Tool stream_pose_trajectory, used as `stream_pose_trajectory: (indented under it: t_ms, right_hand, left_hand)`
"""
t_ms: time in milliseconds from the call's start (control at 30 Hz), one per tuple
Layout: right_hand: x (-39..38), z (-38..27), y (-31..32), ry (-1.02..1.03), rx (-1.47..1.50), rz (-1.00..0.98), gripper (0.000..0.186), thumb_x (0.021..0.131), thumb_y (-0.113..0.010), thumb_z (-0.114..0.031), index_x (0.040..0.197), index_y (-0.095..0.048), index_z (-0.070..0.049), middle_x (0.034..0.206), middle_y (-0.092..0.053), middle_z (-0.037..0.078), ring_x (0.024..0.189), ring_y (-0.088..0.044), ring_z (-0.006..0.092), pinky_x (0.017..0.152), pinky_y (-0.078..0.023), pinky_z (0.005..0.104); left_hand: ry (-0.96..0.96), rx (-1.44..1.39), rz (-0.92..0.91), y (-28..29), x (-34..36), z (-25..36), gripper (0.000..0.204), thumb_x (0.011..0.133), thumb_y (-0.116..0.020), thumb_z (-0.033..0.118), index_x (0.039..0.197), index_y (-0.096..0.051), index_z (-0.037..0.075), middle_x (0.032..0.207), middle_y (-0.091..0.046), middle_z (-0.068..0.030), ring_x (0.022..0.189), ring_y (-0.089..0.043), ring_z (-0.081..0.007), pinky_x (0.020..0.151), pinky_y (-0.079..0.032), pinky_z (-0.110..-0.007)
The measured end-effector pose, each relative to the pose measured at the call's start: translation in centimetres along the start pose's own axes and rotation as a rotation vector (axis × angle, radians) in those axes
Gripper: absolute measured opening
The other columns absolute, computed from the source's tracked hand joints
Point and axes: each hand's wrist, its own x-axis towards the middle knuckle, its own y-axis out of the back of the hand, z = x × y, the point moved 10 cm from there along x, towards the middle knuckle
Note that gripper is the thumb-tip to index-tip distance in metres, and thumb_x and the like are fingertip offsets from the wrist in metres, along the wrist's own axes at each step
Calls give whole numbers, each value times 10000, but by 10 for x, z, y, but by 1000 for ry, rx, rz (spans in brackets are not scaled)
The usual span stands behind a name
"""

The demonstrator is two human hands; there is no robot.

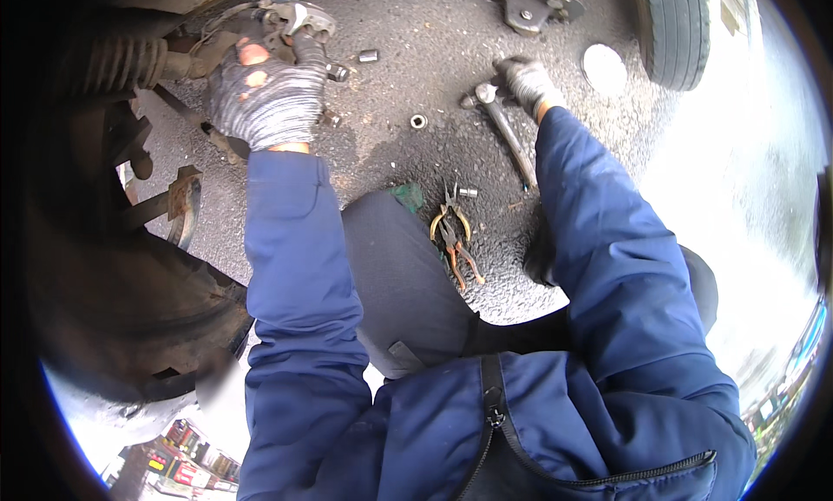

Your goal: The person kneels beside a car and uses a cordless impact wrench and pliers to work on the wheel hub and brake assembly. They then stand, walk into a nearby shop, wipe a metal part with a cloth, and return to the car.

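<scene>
My left hand, in a worn grey-striped knit glove with holes over the knuckles, is closed on a metal wheel hub part under the vehicle. Part of its grip is hidden behind the glove. My right hand, in a similar glove, is low over the ground with its fingers curled. What it holds, if anything, is hidden. Just left of it lies a hammer with a metal head. Sockets lie near my left hand, and a ring-shaped metal piece sits between my hands.
Two pairs of pliers lie before my knees beside a small socket. A coil spring and dark wheel arch stand at the left. A floor jack, a tyre and a white disc are at the far right.
</scene>
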Motion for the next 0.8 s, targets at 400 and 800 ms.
stream_pose_trajectory:
  t_ms: [400,800]
  right_hand:
    - [-97,148,-123,88,-1035,-114,386,774,-591,-176,1139,-588,-52,1222,-545,252,1117,-561,379,918,-477,434]
    - [-145,16,-115,40,-500,-280,348,779,-634,-262,1041,-670,-35,1008,-665,214,987,-633,353,860,-491,395]
  left_hand:
    - [41,-87,-16,2,-5,-7,541,753,-663,501,1172,-623,161,1025,-673,-173,944,-645,-337,821,-505,-427]
    - [77,-1019,63,46,-78,-7,485,833,-649,303,1187,-511,2,1153,-567,-205,937,-618,-290,847,-499,-389]
